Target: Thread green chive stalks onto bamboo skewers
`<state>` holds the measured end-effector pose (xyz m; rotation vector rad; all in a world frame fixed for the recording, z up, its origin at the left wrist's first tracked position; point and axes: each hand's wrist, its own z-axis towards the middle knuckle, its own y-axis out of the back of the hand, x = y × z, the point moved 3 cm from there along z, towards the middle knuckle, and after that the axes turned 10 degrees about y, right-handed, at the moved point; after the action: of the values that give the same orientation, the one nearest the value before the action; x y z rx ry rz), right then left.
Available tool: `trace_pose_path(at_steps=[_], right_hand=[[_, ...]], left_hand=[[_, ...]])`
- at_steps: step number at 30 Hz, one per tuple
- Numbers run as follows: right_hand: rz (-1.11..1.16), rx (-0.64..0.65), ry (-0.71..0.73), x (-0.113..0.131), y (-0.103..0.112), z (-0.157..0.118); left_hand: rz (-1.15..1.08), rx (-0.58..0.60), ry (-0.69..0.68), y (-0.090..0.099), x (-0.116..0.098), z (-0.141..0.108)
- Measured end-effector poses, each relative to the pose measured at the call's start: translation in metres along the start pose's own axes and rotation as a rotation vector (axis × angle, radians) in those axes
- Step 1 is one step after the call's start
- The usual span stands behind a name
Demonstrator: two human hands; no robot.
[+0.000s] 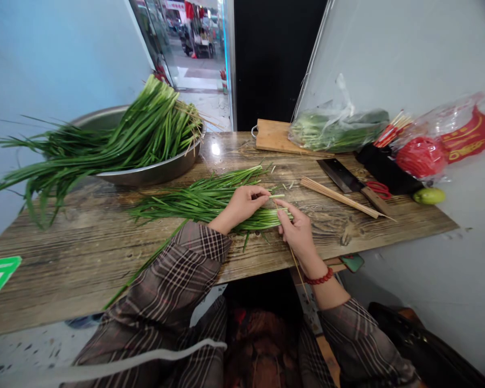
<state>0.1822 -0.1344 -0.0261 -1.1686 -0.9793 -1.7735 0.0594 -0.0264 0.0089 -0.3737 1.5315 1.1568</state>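
**Chives and a skewer at a wooden counter**

A worn wooden table [84, 253] runs beside pale walls. Nearest, the right hand [297, 231] pinches a thin bamboo skewer [296, 264] that slants down past the wrist. The left hand [242, 203] grips the cut ends of the chive bunch [198, 202] lying mid-table. Beyond lie spare skewers [339, 197], a cleaver [345, 180] and a chive-filled metal basin [145, 172].

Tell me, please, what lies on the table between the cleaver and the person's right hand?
A bundle of bamboo skewers lies between the cleaver and the right hand, shown in the head view.
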Motion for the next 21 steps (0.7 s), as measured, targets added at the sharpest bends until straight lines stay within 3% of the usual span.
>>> trace_pose_path(at_steps=[21], right_hand=[[0.007,-0.005,-0.013,0.0012,-0.0006,-0.0007]], left_hand=[[0.017,-0.026,-0.051,-0.0014,-0.001,-0.0007]])
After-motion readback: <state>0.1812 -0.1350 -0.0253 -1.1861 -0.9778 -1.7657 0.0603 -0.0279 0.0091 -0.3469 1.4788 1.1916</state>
